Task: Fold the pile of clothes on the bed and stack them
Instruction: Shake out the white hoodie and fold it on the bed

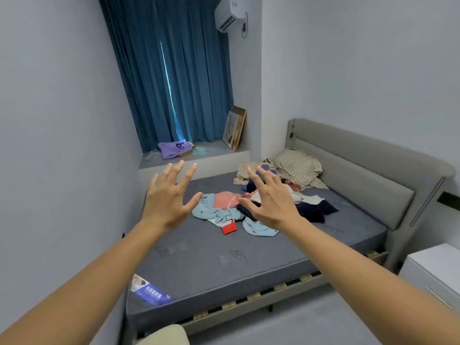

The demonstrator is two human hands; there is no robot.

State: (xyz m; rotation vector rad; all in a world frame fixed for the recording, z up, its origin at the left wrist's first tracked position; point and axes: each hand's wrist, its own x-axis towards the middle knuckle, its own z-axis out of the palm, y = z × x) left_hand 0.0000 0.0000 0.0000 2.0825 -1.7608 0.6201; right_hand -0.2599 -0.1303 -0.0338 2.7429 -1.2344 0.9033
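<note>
left hand (165, 204) and right hand (270, 200) raised, fingers spread wide, holding nothing | pile of clothes (251, 207) unfolded mid-mattress (211, 260) | pillow (297, 168) by headboard (361, 178)

Bed: bare grey-blue mattress (211, 265) on slatted frame, grey padded headboard (361, 175) at far right. Printed label (149, 290) on mattress near corner. Unfolded clothes pile (249, 207) mid-mattress: light blue, pink, navy, white pieces, one red cuff. Patterned beige pillow (298, 168) and matching crumpled cloth (246, 173) beside headboard.
</note>
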